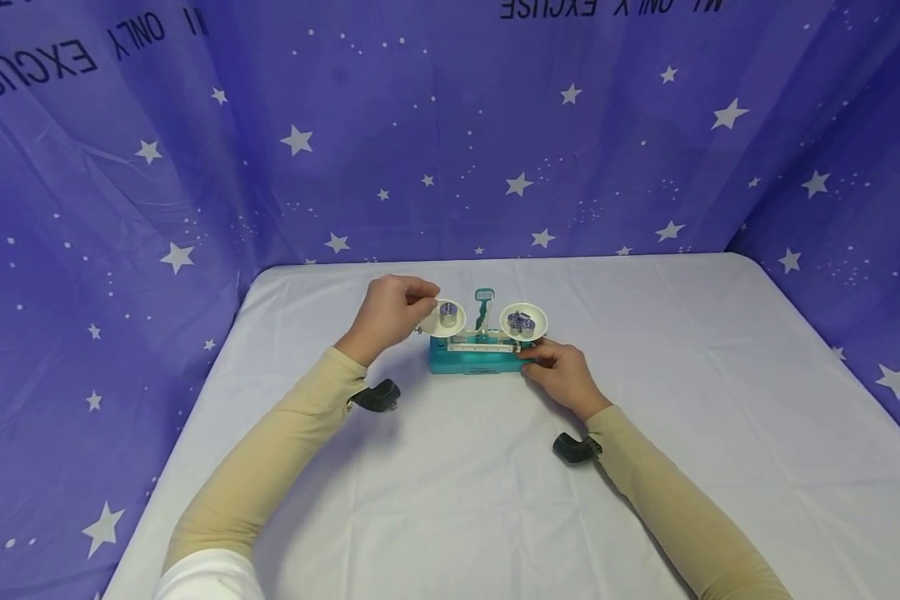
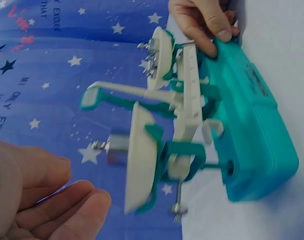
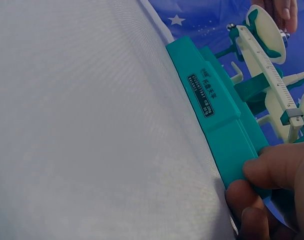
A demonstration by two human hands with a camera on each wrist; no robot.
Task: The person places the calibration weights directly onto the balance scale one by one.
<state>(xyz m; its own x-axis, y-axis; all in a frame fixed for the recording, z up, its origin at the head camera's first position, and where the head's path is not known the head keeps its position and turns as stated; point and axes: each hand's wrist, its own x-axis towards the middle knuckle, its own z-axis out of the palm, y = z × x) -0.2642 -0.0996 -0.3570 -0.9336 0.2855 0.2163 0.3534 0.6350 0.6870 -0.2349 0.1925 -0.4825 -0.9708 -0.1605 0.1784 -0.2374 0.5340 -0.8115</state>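
Note:
A teal student tray balance (image 1: 457, 362) stands on the white table. Its left pan (image 2: 136, 170) carries one upright metal weight (image 2: 118, 145); several metal weights (image 1: 521, 323) sit in the right pan (image 1: 540, 318). My left hand (image 1: 392, 310) is beside the left pan, fingers loosely bent and holding nothing. The left wrist view shows a gap between those fingers and the weight. With thumb and fingers, my right hand (image 1: 567, 379) grips the right end of the base (image 3: 232, 155). Near that end of the graduated beam (image 3: 267, 65) sits the sliding rider (image 3: 292, 116).
A white cloth (image 1: 450, 500) covers the table. Behind and at both sides hangs a purple curtain (image 1: 420, 108) with white stars. Black wrist mounts (image 1: 377, 396) stick out from the beige sleeves (image 1: 270, 450).

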